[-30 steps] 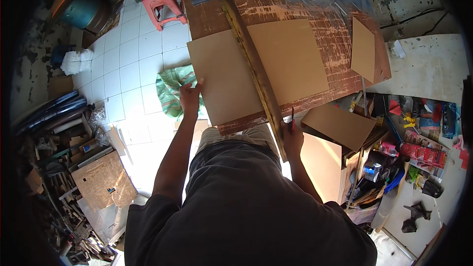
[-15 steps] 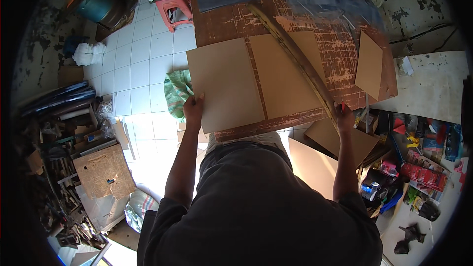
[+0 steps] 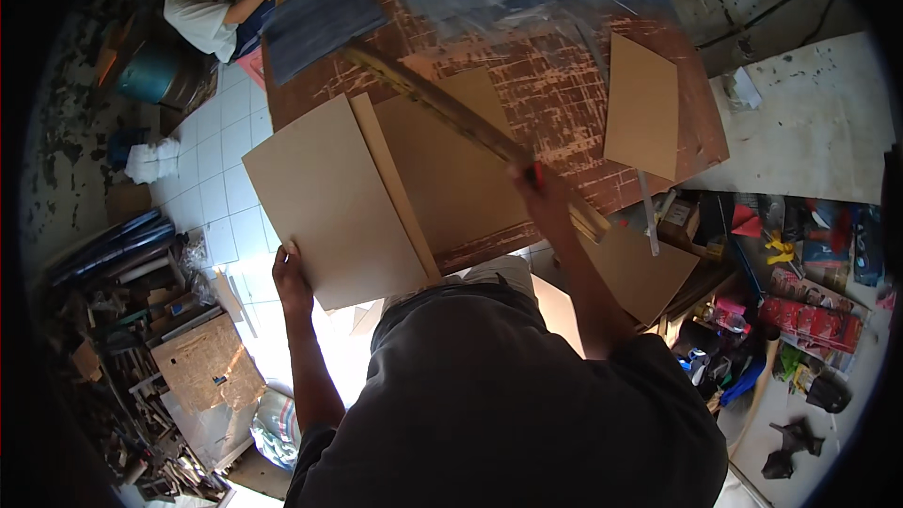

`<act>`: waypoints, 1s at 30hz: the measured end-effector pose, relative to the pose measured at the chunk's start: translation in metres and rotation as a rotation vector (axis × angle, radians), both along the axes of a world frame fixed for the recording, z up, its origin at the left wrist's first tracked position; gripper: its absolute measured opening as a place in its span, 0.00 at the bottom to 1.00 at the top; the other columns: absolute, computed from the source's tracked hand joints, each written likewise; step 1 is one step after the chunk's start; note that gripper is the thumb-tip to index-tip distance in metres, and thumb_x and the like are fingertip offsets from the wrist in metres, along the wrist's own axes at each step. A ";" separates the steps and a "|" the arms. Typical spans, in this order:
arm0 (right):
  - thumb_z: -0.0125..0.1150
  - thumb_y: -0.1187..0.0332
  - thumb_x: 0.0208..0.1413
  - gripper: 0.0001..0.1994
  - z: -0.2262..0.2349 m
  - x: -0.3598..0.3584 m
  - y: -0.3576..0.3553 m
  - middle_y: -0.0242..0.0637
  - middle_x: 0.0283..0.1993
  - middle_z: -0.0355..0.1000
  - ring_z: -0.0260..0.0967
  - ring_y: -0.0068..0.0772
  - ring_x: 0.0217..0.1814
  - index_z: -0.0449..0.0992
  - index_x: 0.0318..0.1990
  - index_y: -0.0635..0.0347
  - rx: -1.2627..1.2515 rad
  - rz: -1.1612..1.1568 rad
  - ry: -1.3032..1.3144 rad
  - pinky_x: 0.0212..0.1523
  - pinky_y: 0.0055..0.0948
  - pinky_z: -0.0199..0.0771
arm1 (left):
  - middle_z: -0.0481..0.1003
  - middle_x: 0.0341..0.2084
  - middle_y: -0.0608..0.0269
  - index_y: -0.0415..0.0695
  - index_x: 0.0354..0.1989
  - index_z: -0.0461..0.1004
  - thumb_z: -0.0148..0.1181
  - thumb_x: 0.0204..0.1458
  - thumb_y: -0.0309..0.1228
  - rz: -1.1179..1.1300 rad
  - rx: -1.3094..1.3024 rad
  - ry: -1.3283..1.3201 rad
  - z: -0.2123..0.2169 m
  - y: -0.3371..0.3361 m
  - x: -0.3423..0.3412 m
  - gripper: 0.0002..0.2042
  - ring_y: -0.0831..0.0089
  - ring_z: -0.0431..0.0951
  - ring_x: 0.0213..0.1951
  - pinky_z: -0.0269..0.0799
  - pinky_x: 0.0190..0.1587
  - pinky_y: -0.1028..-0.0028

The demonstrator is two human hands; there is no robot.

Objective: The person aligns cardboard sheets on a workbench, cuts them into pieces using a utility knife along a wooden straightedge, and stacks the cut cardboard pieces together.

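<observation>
My left hand [image 3: 293,280] grips the lower left edge of a flat brown cardboard sheet [image 3: 329,212], its thumb on top. That sheet overhangs the table's near left edge. Along its right side shows a narrow band of cardboard [image 3: 395,188]; whether it is a separate piece I cannot tell. Another cardboard sheet [image 3: 451,165] lies on the table to the right. Slanting over it is a long, worn wooden strip [image 3: 442,113], with my right hand [image 3: 546,196] closed round its near part. A small red object [image 3: 534,175] shows at that hand, too blurred to name.
The scratched brown table [image 3: 564,122] carries another cardboard piece [image 3: 644,108] and dark blue sheets [image 3: 324,23]. Cardboard [image 3: 635,268] leans below its right side. A person [image 3: 207,5] is at the far left. Scrap wood [image 3: 122,367] is piled left; packages [image 3: 809,320] lie right.
My left hand has drawn the cardboard sheet left and nearer. My right hand and the wooden strip have moved left. The view has shifted, and a person now shows at the far left.
</observation>
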State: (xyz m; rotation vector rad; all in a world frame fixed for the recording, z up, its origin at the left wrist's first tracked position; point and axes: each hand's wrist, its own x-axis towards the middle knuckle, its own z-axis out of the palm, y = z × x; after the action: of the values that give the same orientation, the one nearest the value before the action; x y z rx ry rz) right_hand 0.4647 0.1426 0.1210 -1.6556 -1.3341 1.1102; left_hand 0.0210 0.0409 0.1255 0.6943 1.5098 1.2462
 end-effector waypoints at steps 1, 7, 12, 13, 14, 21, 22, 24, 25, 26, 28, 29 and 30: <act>0.66 0.54 0.61 0.19 -0.008 -0.020 -0.002 0.29 0.40 0.78 0.71 0.20 0.43 0.79 0.45 0.64 -0.114 0.029 0.361 0.47 0.27 0.73 | 0.78 0.43 0.55 0.33 0.58 0.66 0.50 0.68 0.43 -0.029 0.011 0.001 0.004 0.009 0.016 0.23 0.68 0.79 0.48 0.74 0.51 0.68; 0.66 0.60 0.59 0.17 -0.001 0.007 0.009 0.33 0.37 0.76 0.71 0.26 0.38 0.76 0.48 0.64 -0.133 0.077 0.226 0.42 0.30 0.73 | 0.80 0.41 0.63 0.39 0.49 0.74 0.56 0.65 0.33 -0.022 -0.016 -0.021 -0.002 0.055 0.138 0.11 0.78 0.77 0.41 0.72 0.47 0.75; 0.63 0.68 0.59 0.04 0.025 0.103 0.024 0.25 0.28 0.69 0.62 0.16 0.27 0.77 0.38 0.57 -0.212 -0.281 0.216 0.27 0.23 0.62 | 0.80 0.40 0.65 0.41 0.47 0.76 0.55 0.65 0.32 -0.020 0.007 -0.240 -0.033 0.058 0.168 0.09 0.79 0.77 0.40 0.72 0.45 0.76; 0.60 0.70 0.60 0.03 -0.001 0.150 0.032 0.21 0.27 0.67 0.59 0.12 0.25 0.77 0.38 0.55 -0.065 -0.284 0.191 0.24 0.19 0.58 | 0.80 0.39 0.65 0.41 0.46 0.76 0.55 0.65 0.32 -0.021 0.003 -0.234 -0.032 0.062 0.170 0.09 0.79 0.77 0.39 0.72 0.45 0.76; 0.58 0.71 0.60 0.03 0.001 0.183 0.041 0.20 0.26 0.67 0.60 0.13 0.25 0.77 0.38 0.56 -0.018 -0.359 0.132 0.23 0.19 0.58 | 0.80 0.39 0.65 0.41 0.46 0.76 0.55 0.65 0.32 -0.017 0.005 -0.233 -0.034 0.060 0.166 0.09 0.79 0.77 0.39 0.72 0.45 0.76; 0.58 0.70 0.59 0.09 -0.024 0.418 0.104 0.21 0.22 0.67 0.58 0.16 0.15 0.79 0.45 0.60 0.077 -0.496 -0.066 0.14 0.22 0.54 | 0.80 0.37 0.65 0.40 0.46 0.76 0.54 0.65 0.33 0.172 -0.072 -0.088 -0.051 0.018 0.110 0.10 0.79 0.77 0.38 0.72 0.43 0.76; 0.59 0.68 0.60 0.10 -0.021 0.428 0.112 0.25 0.22 0.69 0.62 0.19 0.17 0.79 0.46 0.61 0.012 -0.491 -0.181 0.16 0.25 0.58 | 0.79 0.36 0.66 0.40 0.45 0.77 0.54 0.65 0.33 0.180 -0.086 -0.043 -0.062 0.012 0.104 0.10 0.79 0.76 0.37 0.71 0.42 0.77; 0.59 0.65 0.61 0.12 -0.031 0.430 0.121 0.29 0.23 0.71 0.66 0.23 0.19 0.79 0.46 0.62 -0.054 -0.472 -0.293 0.18 0.28 0.63 | 0.78 0.33 0.69 0.40 0.43 0.77 0.56 0.65 0.35 0.180 -0.089 0.030 -0.066 0.010 0.107 0.10 0.81 0.72 0.33 0.67 0.39 0.79; 0.59 0.62 0.61 0.14 -0.043 0.427 0.123 0.35 0.25 0.73 0.71 0.29 0.23 0.79 0.46 0.63 0.230 -0.476 -0.641 0.23 0.32 0.67 | 0.78 0.33 0.69 0.40 0.43 0.77 0.56 0.65 0.35 0.192 -0.092 0.035 -0.065 0.013 0.112 0.10 0.81 0.72 0.33 0.67 0.39 0.79; 0.59 0.59 0.62 0.16 -0.050 0.425 0.123 0.41 0.26 0.75 0.75 0.35 0.27 0.79 0.46 0.64 0.523 -0.468 -0.983 0.28 0.36 0.72 | 0.77 0.31 0.70 0.40 0.42 0.77 0.55 0.65 0.34 0.157 -0.097 -0.002 -0.065 0.018 0.119 0.10 0.82 0.71 0.32 0.67 0.37 0.80; 0.59 0.56 0.62 0.17 -0.027 0.299 0.131 0.50 0.30 0.77 0.77 0.54 0.33 0.79 0.41 0.65 0.254 -0.347 -0.653 0.34 0.43 0.73 | 0.77 0.30 0.71 0.40 0.42 0.76 0.55 0.65 0.34 0.204 -0.112 0.014 -0.057 0.004 0.122 0.10 0.83 0.70 0.31 0.66 0.36 0.80; 0.59 0.55 0.62 0.16 -0.028 0.256 0.121 0.49 0.32 0.78 0.78 0.54 0.38 0.79 0.40 0.61 0.234 -0.293 -0.554 0.38 0.43 0.74 | 0.76 0.28 0.72 0.40 0.39 0.76 0.56 0.65 0.35 0.216 -0.090 0.035 -0.056 0.007 0.129 0.10 0.84 0.69 0.30 0.64 0.35 0.80; 0.60 0.55 0.62 0.14 -0.037 0.222 0.108 0.47 0.32 0.78 0.78 0.51 0.35 0.79 0.38 0.57 0.223 -0.187 -0.560 0.36 0.42 0.74 | 0.75 0.27 0.73 0.41 0.37 0.76 0.56 0.65 0.36 0.218 -0.069 0.053 -0.057 0.013 0.136 0.10 0.85 0.68 0.29 0.63 0.33 0.80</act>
State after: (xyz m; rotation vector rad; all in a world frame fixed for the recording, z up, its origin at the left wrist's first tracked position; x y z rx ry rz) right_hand 0.6866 0.2506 0.0840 -1.9466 -1.5327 0.3759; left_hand 0.1571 0.0539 0.0685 0.5318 1.6990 1.3390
